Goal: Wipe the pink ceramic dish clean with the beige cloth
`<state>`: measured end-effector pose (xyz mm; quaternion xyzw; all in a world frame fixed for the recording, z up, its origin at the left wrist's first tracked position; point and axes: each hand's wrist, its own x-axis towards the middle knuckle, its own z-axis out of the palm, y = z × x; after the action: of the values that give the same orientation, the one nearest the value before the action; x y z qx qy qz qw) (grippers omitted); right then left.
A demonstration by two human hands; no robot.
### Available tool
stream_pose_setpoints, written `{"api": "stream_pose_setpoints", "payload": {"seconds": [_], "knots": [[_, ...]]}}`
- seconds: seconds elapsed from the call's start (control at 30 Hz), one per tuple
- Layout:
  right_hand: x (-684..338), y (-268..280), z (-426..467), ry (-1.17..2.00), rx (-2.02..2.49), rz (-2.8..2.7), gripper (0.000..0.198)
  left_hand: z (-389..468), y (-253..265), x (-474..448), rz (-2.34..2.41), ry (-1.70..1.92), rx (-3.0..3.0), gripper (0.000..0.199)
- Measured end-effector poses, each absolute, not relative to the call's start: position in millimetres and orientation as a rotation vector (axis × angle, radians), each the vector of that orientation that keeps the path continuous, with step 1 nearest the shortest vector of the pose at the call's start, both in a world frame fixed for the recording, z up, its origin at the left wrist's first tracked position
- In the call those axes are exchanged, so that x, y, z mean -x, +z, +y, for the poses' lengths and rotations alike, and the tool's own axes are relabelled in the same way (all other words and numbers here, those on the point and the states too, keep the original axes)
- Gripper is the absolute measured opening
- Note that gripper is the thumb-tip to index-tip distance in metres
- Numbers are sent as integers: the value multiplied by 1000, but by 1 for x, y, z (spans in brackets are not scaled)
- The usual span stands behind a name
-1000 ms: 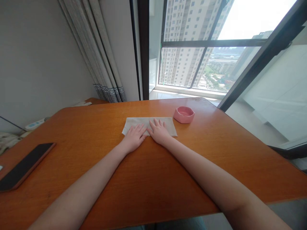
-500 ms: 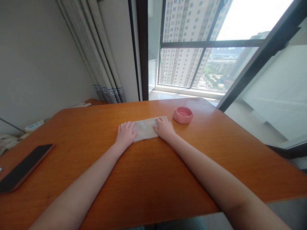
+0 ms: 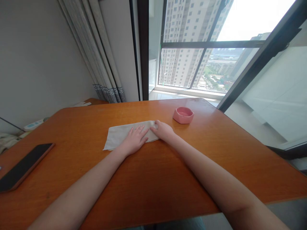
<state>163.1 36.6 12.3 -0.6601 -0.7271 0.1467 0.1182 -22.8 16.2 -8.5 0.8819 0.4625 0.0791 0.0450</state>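
A pale, folded cloth [image 3: 117, 135] lies on the wooden table, stretched out sideways in front of me. My left hand [image 3: 134, 140] rests flat on its middle, fingers spread. At the cloth's right end, my right hand [image 3: 164, 130] has its fingers bent around the edge, with the thumb toward the left; the fingertips are partly hidden. To the right of and just beyond that hand, apart from it, sits a pink, many-sided bowl, like an ashtray [image 3: 183, 115].
The brown tabletop [image 3: 148, 179] reaches to a near edge at my lap. A dark flat slab with a reddish-brown rim [image 3: 25, 167] lies at the left. Behind the table are a grey curtain [image 3: 96, 54] and a dark-framed window [image 3: 184, 44].
The cloth's left end now reaches farther left and its right end has shifted left. My left hand has moved right onto the middle. My right hand has drawn slightly nearer, its fingers more bent.
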Motion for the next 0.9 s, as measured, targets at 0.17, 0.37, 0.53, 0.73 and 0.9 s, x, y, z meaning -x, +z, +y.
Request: {"api": "stream_pose_setpoints", "payload": {"seconds": [0.17, 0.37, 0.53, 0.73, 0.9], "knots": [[-179, 13, 46, 398, 1965, -2083, 51, 18, -13, 25, 1412, 194, -2627, 57], [-168, 11, 37, -55, 1708, -2230, 39, 22, -10, 26, 1358, 463, -2548, 52], [-150, -11, 31, 148, 1635, -2428, 57, 33, -4, 43, 1553, 706, -2546, 44], [-153, -19, 39, 237, 1886, -2343, 69, 38, 6, 113, 2401, 361, -2196, 40], [-153, -19, 41, 213, 1849, -2302, 65, 40, 2, 153, 2290, 175, -1874, 42]]}}
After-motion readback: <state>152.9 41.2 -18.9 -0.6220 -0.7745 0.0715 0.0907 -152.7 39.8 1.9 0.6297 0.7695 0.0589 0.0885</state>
